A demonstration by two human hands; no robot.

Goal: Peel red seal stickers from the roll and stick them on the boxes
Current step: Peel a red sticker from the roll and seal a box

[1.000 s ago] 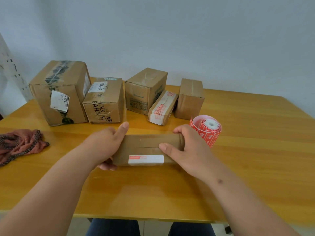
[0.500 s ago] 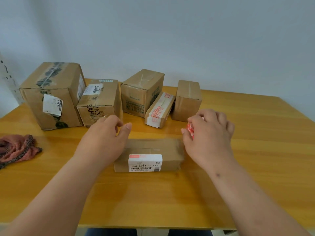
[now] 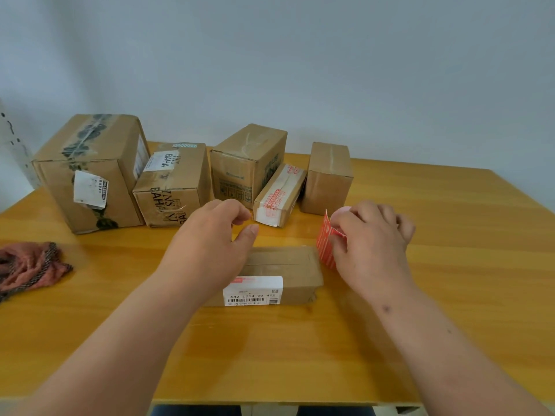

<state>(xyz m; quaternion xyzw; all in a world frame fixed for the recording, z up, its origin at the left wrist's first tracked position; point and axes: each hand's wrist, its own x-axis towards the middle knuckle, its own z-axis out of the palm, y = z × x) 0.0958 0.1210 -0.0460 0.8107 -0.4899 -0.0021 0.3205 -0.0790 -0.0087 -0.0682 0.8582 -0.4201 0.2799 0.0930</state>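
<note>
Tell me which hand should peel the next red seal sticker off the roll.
Left. The right hand already grips the red sticker roll; the left hand hovers free, fingers open, beside it.

A flat brown box with a white barcode label is lying between the hands. The red sticker roll is standing pinched in the right hand, just beside the box's right end. Five more boxes are sitting beyond the hands.

Flat box lies near table centre, left hand over its left end, right hand with sticker roll just right. Five boxes in a row behind. Cloth far left.
</note>
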